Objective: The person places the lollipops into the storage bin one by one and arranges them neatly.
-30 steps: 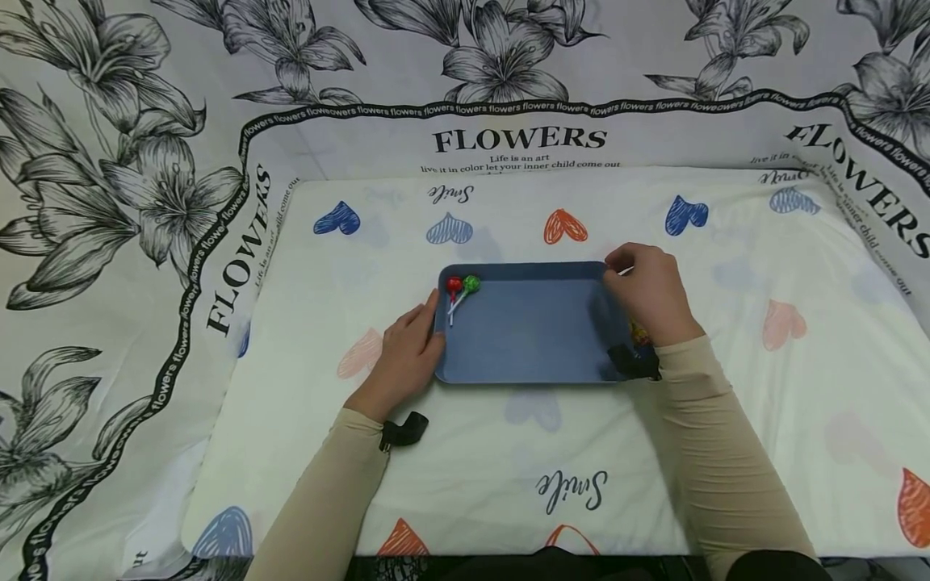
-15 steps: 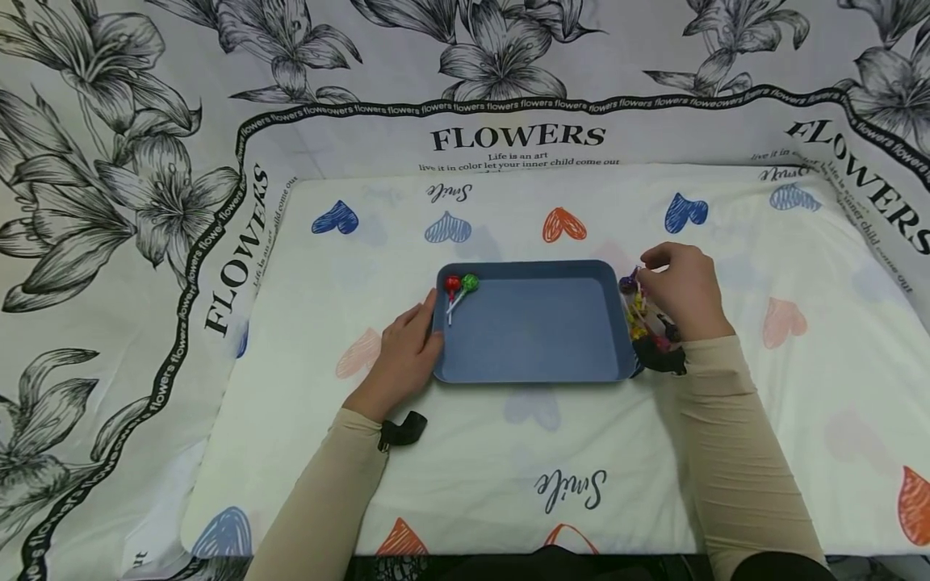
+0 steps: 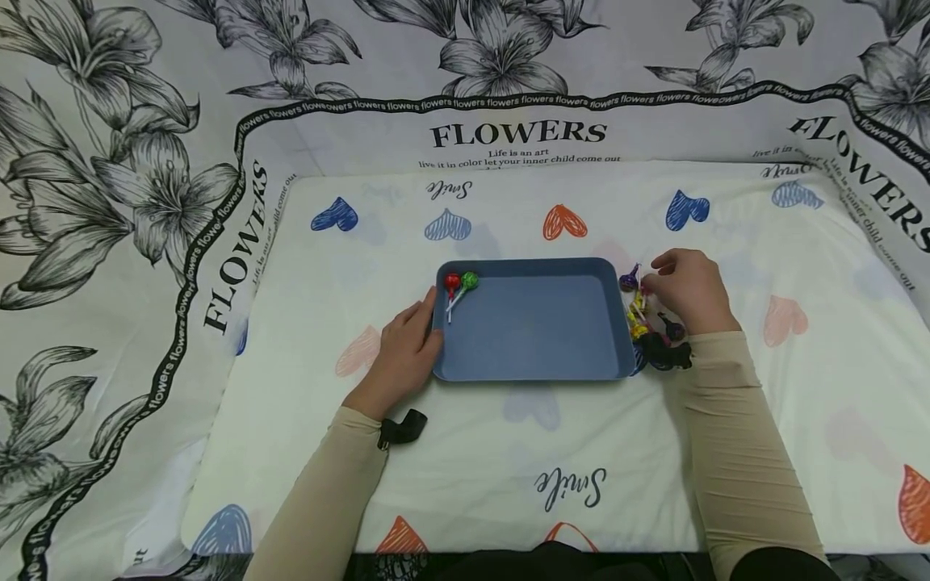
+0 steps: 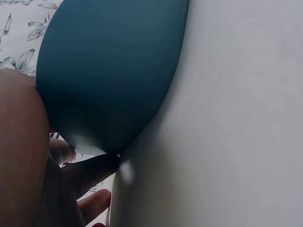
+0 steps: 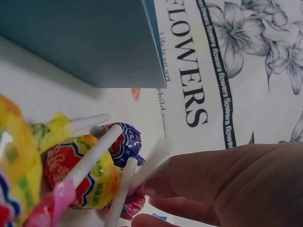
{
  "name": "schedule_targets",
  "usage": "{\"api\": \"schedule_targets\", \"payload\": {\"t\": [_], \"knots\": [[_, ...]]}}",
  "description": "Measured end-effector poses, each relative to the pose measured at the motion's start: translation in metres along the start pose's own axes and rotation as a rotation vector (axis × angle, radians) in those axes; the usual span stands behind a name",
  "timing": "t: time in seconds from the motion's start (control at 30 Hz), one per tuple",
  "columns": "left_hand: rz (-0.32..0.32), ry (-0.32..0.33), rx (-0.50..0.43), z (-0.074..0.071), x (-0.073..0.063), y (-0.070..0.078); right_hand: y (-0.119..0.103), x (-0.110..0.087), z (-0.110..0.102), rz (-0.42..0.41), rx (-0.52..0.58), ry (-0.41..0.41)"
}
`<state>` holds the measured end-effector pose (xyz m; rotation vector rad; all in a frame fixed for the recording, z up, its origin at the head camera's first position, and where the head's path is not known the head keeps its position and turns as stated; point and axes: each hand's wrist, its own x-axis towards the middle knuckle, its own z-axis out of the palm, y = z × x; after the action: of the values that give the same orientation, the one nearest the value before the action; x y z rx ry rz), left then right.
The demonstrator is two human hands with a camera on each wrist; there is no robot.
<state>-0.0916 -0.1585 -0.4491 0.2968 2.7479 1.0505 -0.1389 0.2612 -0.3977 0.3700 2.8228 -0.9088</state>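
My right hand (image 3: 692, 292) has its fingertips (image 5: 158, 182) at a pink-red wrapped ball lollipop (image 5: 131, 204), beside the shallow blue-grey rectangular tray (image 3: 538, 331); I cannot tell whether they pinch it. My left hand (image 3: 402, 351) rests loosely extended against the tray's left edge.
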Motion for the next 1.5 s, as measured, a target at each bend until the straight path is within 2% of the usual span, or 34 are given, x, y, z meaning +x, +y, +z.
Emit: {"api": "schedule_targets", "payload": {"t": [0.2,0.4,0.9,1.07,1.3,1.5], "knots": [[0.004,0.005,0.001,-0.001,0.001,0.000,-0.002,-0.001,-0.001,0.004,0.052,-0.063],[0.010,0.004,-0.003,-0.002,0.000,0.000,-0.003,-0.002,-0.002,-0.013,0.023,-0.099],[0.013,0.004,-0.007,-0.002,-0.001,0.000,-0.006,-0.006,-0.009,0.005,0.045,-0.037],[0.018,0.006,-0.009,-0.002,0.000,-0.001,-0.013,-0.008,-0.008,-0.018,0.054,-0.041],[0.016,0.005,-0.006,-0.002,0.000,-0.002,-0.022,-0.009,-0.005,-0.097,0.058,-0.035],[0.029,0.000,0.004,-0.001,0.000,-0.002,-0.029,-0.014,-0.005,-0.121,0.060,-0.024]]}}
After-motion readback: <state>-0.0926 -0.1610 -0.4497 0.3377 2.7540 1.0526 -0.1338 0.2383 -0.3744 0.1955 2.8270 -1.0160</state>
